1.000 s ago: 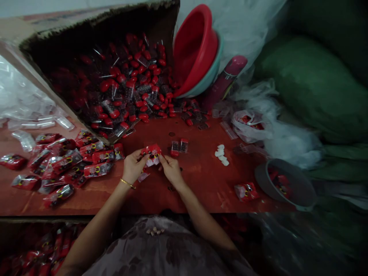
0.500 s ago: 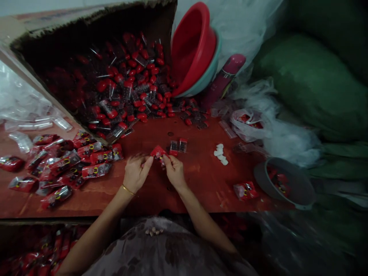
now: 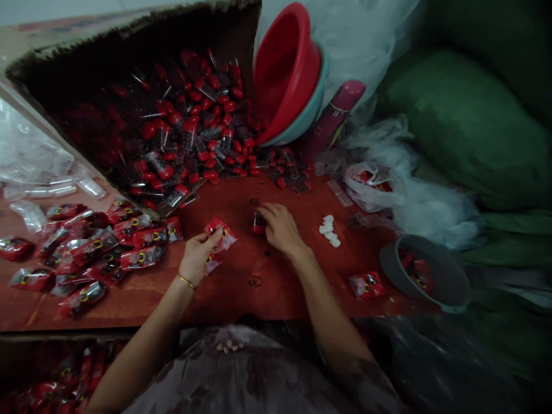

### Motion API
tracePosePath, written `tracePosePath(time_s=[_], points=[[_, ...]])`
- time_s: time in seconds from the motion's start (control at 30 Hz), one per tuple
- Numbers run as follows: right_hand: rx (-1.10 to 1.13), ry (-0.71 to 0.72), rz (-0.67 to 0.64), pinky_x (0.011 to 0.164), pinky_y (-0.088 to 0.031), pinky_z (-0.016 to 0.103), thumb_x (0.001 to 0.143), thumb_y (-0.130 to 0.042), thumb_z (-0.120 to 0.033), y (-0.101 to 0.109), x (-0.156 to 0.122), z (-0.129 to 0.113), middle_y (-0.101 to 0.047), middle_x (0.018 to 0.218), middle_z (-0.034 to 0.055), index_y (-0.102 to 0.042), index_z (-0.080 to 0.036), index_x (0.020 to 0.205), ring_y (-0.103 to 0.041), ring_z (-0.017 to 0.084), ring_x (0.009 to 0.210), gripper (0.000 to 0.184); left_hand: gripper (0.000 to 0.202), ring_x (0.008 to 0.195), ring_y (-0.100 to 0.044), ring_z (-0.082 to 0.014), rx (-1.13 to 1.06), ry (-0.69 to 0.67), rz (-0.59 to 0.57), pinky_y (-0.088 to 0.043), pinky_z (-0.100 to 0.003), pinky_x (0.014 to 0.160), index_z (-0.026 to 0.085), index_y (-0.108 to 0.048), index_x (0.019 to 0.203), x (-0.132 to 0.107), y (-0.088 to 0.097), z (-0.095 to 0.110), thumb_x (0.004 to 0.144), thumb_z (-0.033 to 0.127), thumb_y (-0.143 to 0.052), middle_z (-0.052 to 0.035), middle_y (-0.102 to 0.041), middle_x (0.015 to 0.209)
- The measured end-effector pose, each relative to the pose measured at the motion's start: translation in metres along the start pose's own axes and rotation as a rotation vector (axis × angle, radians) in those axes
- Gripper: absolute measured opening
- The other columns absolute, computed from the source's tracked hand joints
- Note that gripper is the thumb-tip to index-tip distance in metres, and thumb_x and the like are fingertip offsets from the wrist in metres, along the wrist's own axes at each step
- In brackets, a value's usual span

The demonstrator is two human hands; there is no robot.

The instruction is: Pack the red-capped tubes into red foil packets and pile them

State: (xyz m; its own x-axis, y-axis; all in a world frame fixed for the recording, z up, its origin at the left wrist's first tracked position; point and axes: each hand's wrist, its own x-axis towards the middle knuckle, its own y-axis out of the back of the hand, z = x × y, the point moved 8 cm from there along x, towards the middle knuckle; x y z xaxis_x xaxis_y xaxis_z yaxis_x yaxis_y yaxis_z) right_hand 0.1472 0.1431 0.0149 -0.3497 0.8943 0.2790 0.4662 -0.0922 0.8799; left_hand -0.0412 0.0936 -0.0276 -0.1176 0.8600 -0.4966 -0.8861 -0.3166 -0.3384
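Observation:
My left hand pinches a small red plastic packet with a printed face, above the red-brown tabletop. Part of a packet also hangs below its fingers. My right hand is closed over small clear containers with red ends; one red-ended container shows at the fingertips, and the rest under the palm is hidden. To the left lies a pile of filled red packets. A tilted cardboard box spills many red-capped clear containers onto the table.
Nested red and light blue basins lean beside a pink bottle. Rightward are white pieces, a single red packet, a grey basin holding red packets, and a white plastic bag. Green sacks stand beyond.
My hands have moved apart. The left has shifted slightly left with the red packet; the right has let go of it and moved right and forward onto the small containers.

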Motion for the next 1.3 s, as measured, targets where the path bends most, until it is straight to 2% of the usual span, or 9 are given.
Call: tracePosePath(time_s=[0.07,0.17,0.3,0.4,0.57,0.73,0.9,1.13,1.3], points=[[-0.140,0.056,-0.134,0.093,-0.035,0.044,0.075,-0.048,-0.006,-0.006,0.007,0.010,-0.048,0.136,0.0088,-0.053,-0.019,0.125,-0.038,0.030,0.121,0.052,0.040,0.050,-0.058,-0.0094,-0.036,0.060,-0.012,-0.046,-0.020,0.052,0.012,-0.066,0.064,0.000,-0.003,-0.003,0.039,0.035,-0.086,-0.0011,-0.065,0.057],[-0.186,0.135,-0.249,0.093,-0.031,0.045,0.082,-0.051,-0.017,-0.015,0.006,0.007,-0.056,0.127,0.0097,-0.057,-0.019,0.119,-0.044,0.029,0.114,0.038,0.038,0.052,-0.060,-0.0108,-0.062,0.146,-0.029,-0.047,-0.021,0.052,0.012,-0.064,0.066,-0.001,-0.005,-0.012,0.044,0.035,-0.085,-0.0024,-0.066,0.058],[-0.167,0.161,-0.232,0.095,-0.026,0.047,0.080,-0.061,-0.036,-0.017,-0.002,-0.005,-0.059,0.121,0.0134,-0.055,-0.017,0.121,-0.046,0.030,0.111,0.045,0.034,0.052,-0.061,-0.0112,-0.040,0.213,-0.028,-0.046,-0.019,0.049,0.013,-0.063,0.069,-0.001,-0.001,-0.018,0.052,0.036,-0.082,-0.0025,-0.066,0.059],[-0.157,0.181,-0.239,0.095,-0.026,0.046,0.080,-0.062,-0.031,-0.019,-0.005,-0.010,-0.057,0.124,0.0138,-0.051,-0.017,0.126,-0.046,0.030,0.111,0.049,0.034,0.051,-0.061,-0.0112,-0.031,0.209,-0.031,-0.046,-0.019,0.048,0.013,-0.064,0.069,0.000,0.001,-0.017,0.053,0.035,-0.082,-0.0037,-0.067,0.062],[-0.113,0.164,-0.283,0.093,-0.030,0.044,0.077,-0.064,-0.031,-0.022,-0.009,-0.011,-0.064,0.101,0.0114,-0.060,-0.015,0.107,-0.052,0.027,0.097,0.034,0.036,0.049,-0.061,-0.0119,-0.009,0.193,0.017,-0.045,-0.019,0.045,0.014,-0.061,0.064,0.000,0.007,-0.014,0.050,0.038,-0.083,-0.0019,-0.065,0.054],[0.116,0.033,-0.164,0.087,-0.039,0.039,0.073,-0.064,-0.023,-0.011,-0.036,-0.011,-0.064,0.096,0.0084,-0.056,-0.017,0.099,-0.056,0.024,0.091,0.028,0.041,0.047,-0.059,-0.0114,-0.002,0.209,0.041,-0.044,-0.019,0.043,0.014,-0.061,0.064,-0.002,0.010,-0.017,0.045,0.041,-0.084,-0.0027,-0.066,0.055],[0.370,-0.038,-0.013,0.079,-0.046,0.032,0.072,-0.061,-0.021,0.008,-0.064,-0.024,-0.065,0.096,0.0033,-0.055,-0.023,0.101,-0.060,0.020,0.088,0.029,0.043,0.047,-0.058,-0.0089,0.018,0.115,0.006,-0.043,-0.018,0.046,0.012,-0.062,0.060,-0.001,0.002,-0.015,0.039,0.043,-0.085,-0.0019,-0.065,0.055],[0.410,-0.057,0.047,0.077,-0.049,0.032,0.072,-0.060,-0.020,0.009,-0.065,-0.036,-0.066,0.093,0.0025,-0.057,-0.024,0.100,-0.063,0.019,0.085,0.029,0.041,0.047,-0.056,-0.0080,0.127,0.004,0.017,-0.041,-0.018,0.046,0.012,-0.067,0.062,-0.001,0.001,-0.017,0.045,0.045,-0.082,-0.0016,-0.064,0.057],[0.448,-0.094,0.158,0.074,-0.051,0.029,0.073,-0.062,-0.022,0.003,-0.067,-0.039,-0.067,0.091,0.0027,-0.057,-0.022,0.099,-0.064,0.018,0.081,0.026,0.039,0.053,-0.057,-0.0084,0.072,-0.061,-0.051,-0.046,-0.020,0.054,0.012,-0.070,0.068,-0.003,-0.007,-0.015,0.046,0.042,-0.082,-0.0015,-0.067,0.063]])
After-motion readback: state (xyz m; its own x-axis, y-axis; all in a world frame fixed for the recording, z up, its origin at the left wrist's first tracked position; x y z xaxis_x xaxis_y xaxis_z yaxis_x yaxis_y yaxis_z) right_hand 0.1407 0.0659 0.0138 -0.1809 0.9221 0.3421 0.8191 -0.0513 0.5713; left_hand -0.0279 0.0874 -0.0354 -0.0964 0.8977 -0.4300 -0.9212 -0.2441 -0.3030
